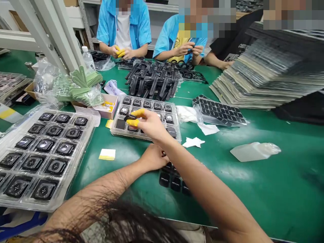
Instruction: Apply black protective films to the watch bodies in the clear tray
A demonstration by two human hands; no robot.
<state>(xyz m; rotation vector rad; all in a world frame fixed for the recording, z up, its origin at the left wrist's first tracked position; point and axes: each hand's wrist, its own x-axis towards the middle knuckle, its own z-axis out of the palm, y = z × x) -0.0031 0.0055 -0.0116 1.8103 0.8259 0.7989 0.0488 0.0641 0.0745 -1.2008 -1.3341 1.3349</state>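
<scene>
My right hand (148, 123), with yellow finger cots on two fingertips, pinches a small black watch body (130, 117) over a clear plastic tray (177, 130) of watch bodies. My left hand (152, 157) rests on the green table under my right forearm, fingers curled and hidden, beside a row of small black parts (173, 182). What the left hand holds, if anything, is hidden.
A large clear tray of watch bodies (42, 148) lies at the left. Black straps (152, 81), green straps (84, 87), a white bottle (254, 151), a tall stack of trays (268, 76) and paper scraps (193, 142) are about. Other people work across the table.
</scene>
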